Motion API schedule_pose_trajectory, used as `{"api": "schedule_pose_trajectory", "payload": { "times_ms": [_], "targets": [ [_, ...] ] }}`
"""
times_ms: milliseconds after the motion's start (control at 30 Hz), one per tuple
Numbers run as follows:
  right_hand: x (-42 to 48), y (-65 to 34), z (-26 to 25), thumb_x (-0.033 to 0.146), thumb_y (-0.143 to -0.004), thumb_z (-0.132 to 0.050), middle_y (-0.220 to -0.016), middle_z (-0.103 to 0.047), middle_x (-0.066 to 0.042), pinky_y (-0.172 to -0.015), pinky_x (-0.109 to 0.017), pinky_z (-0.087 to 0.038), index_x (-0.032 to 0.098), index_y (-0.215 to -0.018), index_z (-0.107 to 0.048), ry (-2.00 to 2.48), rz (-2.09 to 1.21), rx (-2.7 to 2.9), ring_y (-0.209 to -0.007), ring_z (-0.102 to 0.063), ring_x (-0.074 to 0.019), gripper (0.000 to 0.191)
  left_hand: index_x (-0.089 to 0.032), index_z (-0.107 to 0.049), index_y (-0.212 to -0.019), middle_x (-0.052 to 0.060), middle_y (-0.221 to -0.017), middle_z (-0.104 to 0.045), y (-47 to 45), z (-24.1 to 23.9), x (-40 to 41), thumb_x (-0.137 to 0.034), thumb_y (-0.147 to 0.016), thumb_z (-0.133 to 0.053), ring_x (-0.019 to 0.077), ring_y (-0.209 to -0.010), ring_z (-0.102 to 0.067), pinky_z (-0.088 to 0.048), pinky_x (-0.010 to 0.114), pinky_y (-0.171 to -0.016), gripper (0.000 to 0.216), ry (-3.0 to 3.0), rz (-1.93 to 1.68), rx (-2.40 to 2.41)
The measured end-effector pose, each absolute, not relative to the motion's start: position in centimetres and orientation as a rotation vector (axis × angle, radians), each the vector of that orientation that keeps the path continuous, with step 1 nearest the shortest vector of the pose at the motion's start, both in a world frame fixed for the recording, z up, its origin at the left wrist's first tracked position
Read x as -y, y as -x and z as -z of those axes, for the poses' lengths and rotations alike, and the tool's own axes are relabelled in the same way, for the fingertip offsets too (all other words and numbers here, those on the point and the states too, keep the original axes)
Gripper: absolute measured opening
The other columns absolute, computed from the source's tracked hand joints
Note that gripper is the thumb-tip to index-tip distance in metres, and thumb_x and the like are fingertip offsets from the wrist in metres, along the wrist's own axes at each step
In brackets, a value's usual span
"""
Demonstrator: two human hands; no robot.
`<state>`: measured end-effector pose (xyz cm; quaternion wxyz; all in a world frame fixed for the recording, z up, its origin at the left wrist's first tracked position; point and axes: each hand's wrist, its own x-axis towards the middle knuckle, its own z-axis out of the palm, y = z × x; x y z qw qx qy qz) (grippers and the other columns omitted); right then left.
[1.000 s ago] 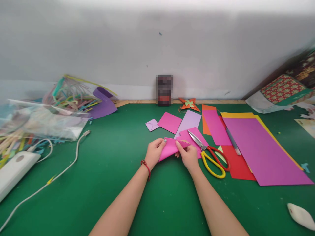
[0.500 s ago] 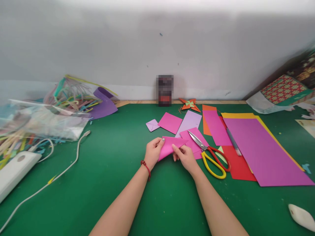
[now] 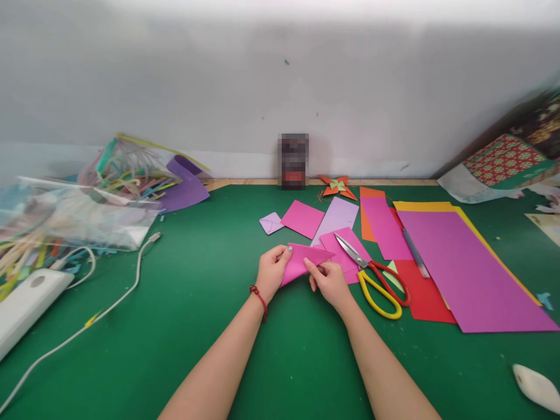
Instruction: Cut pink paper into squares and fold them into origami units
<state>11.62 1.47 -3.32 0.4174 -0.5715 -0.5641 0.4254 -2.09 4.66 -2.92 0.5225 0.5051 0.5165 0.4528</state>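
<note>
Pink paper (image 3: 297, 256) sits between both hands, over the middle of the green table (image 3: 289, 356), its far right point overlapping the loose pink sheets (image 3: 343, 238) in view; whether it touches them or the table, I cannot tell. Over the last second the right hand (image 3: 333, 286) has slid a little leftward and nearer the body, its thumb moving from the upper edge to the lower slanting one, so the pointed end now shows bare. That suggests a diagonal fold has been laid over and is being pressed down. The left hand (image 3: 270, 271) is narrow, pinching the left end with its thumb on top; the right is also nearly closed, thumb on the lower edge, other fingers partly hidden. The paper looks like a flat, lopsided triangle, smooth and evenly bright, with a straight upper edge and its sharp tip to the right. Scissors (image 3: 361, 261) lie just beside the right hand, blades over the sheets.
</note>
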Motion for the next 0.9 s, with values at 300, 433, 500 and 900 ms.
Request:
{"api": "schedule_pose_trajectory", "payload": {
  "times_ms": [300,433,500,900],
  "targets": [
    [-1.55,-11.57,3.30,0.051,-0.077,-0.052,-0.028,-0.042,0.003,-0.041,-0.024,-0.037,0.022,-0.032,-0.041,1.451,-1.061,1.426,-0.030,-0.040,-0.0098,0.055,-0.015,-0.056,-0.059,-0.003,-0.052,-0.046,2.15,3.09,-4.72,-0.041,-0.073,-0.052,0.0088,-0.049,-0.037,-0.029,0.021,-0.047,0.030,-1.266,-1.101,-1.270],
    [-1.57,-11.51,3.22,0.050,-0.078,-0.052,-0.028,-0.042,0.004,-0.042,-0.023,-0.037,0.022,-0.034,-0.040,1.467,-1.042,1.445,-0.030,-0.040,-0.0097,0.054,-0.015,-0.056,-0.060,-0.003,-0.052,-0.045,2.15,3.05,-4.66,-0.040,-0.075,-0.051,0.0089,-0.048,-0.037,-0.028,0.021,-0.047,0.030,-1.281,-1.097,-1.286],
    [-1.51,-11.47,3.18,0.050,-0.078,-0.052,-0.029,-0.042,0.004,-0.043,-0.023,-0.037,0.022,-0.034,-0.040,1.477,-1.021,1.460,-0.030,-0.041,-0.0099,0.054,-0.015,-0.057,-0.061,-0.003,-0.053,-0.046,2.15,3.08,-4.63,-0.040,-0.075,-0.051,0.0090,-0.049,-0.037,-0.028,0.021,-0.047,0.029,-1.274,-1.093,-1.287],
    [-1.50,-11.59,4.11,0.056,-0.081,-0.043,-0.037,-0.049,0.002,-0.047,-0.024,-0.039,0.021,-0.045,-0.046,1.430,-1.117,1.371,-0.038,-0.048,-0.0115,0.050,-0.014,-0.055,-0.061,-0.002,-0.055,-0.045,2.17,3.37,-4.75,-0.042,-0.074,-0.051,0.0093,-0.051,-0.037,-0.029,0.021,-0.048,0.031,-1.235,-1.095,-1.264]
  ]
}}
